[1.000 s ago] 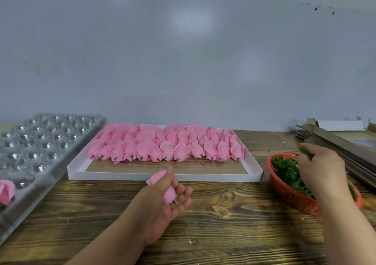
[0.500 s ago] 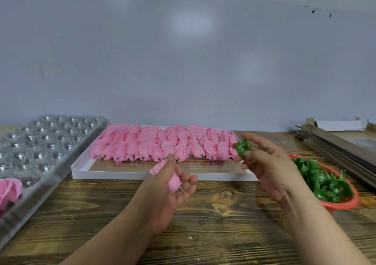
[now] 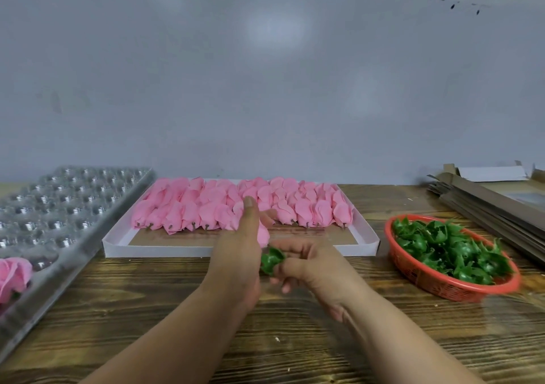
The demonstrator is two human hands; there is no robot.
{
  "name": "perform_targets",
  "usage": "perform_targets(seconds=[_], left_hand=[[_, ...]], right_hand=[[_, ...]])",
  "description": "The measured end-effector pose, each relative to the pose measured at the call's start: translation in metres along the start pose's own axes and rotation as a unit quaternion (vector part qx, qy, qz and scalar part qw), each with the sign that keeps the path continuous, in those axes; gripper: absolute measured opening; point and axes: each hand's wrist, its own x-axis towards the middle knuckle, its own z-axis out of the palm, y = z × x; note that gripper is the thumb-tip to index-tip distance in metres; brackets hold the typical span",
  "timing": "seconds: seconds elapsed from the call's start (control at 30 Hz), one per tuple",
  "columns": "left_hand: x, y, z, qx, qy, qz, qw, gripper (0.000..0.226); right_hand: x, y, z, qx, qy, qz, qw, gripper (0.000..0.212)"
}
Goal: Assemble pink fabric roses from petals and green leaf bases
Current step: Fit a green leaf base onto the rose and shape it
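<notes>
Moved since the earlier frame: right hand [image 3: 306,263], out of the basket [image 3: 418,277] and in toward centre, now touching left hand [image 3: 239,254]. Pinched in right fingers: green leaf [image 3: 272,260]. Gripped in curled left fingers, thumb raised: pink bud [image 3: 263,234], just above the leaf, at 12 o'clock of it. Behind the hands, at 12 o'clock: white tray [image 3: 206,250] with rows of buds. At 3 o'clock: basket of leaves on the surface [image 3: 182,280]. At 9 o'clock: metal mould [image 3: 59,207], finished rose [image 3: 13,274] on its near end.
</notes>
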Motion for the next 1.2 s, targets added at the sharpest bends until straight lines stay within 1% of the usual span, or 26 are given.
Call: perform_targets(seconds=[0.1, 0.17, 0.23, 0.37, 0.5, 0.57, 0.63, 0.73, 0.77, 0.87, 0.97, 1.03, 1.07, 1.2], left_hand=[[-0.002, -0.01, 0.004, 0.021, -0.003, -0.004, 1.0, 0.047], [-0.003, -0.016, 0.005, 0.019, 0.007, 0.003, 1.0, 0.044], [-0.004, -0.02, 0.005, 0.02, 0.0, 0.012, 1.0, 0.041], [-0.003, -0.023, 0.003, 0.028, -0.006, 0.017, 0.999, 0.04], [-0.002, -0.023, 0.001, 0.052, 0.003, 0.023, 0.998, 0.041], [-0.002, -0.022, -0.001, 0.071, 0.01, 0.032, 0.997, 0.041], [-0.003, -0.019, -0.002, 0.095, 0.006, 0.046, 0.994, 0.04], [-0.005, -0.017, -0.002, 0.109, 0.004, 0.058, 0.992, 0.039], [-0.005, -0.018, -0.001, 0.113, 0.005, 0.058, 0.992, 0.039], [-0.004, -0.021, -0.002, 0.112, 0.003, 0.063, 0.992, 0.043], [-0.002, -0.024, -0.005, 0.118, -0.015, 0.069, 0.991, 0.051], [-0.002, -0.026, -0.007, 0.13, -0.023, 0.076, 0.988, 0.051], [-0.002, -0.026, -0.008, 0.137, -0.022, 0.084, 0.987, 0.049], [0.0, -0.025, -0.01, 0.152, -0.005, 0.114, 0.982, 0.033]], right_hand=[[-0.001, 0.0, 0.001, 0.014, -0.011, -0.001, 1.0, 0.033], [-0.002, -0.001, 0.001, 0.039, -0.009, 0.011, 0.999, 0.025], [-0.002, -0.002, 0.001, 0.065, -0.004, 0.026, 0.998, 0.017], [0.0, 0.0, -0.001, 0.118, 0.003, 0.044, 0.992, 0.03], [-0.001, -0.003, 0.0, 0.165, 0.009, 0.065, 0.984, 0.024], [-0.002, -0.005, 0.0, 0.187, -0.001, 0.077, 0.979, 0.027], [-0.004, -0.006, 0.001, 0.195, -0.01, 0.084, 0.977, 0.03], [-0.005, -0.007, 0.003, 0.194, -0.011, 0.09, 0.977, 0.042], [-0.005, -0.007, 0.004, 0.194, -0.012, 0.092, 0.977, 0.042], [-0.005, -0.008, 0.006, 0.202, -0.014, 0.097, 0.975, 0.035], [-0.004, -0.007, 0.004, 0.231, 0.008, 0.103, 0.967, 0.03], [-0.004, -0.006, 0.003, 0.241, 0.016, 0.104, 0.965, 0.026], [-0.003, -0.006, 0.003, 0.243, 0.015, 0.104, 0.964, 0.022], [-0.003, -0.002, 0.008, 0.235, -0.004, 0.093, 0.968, 0.03]])
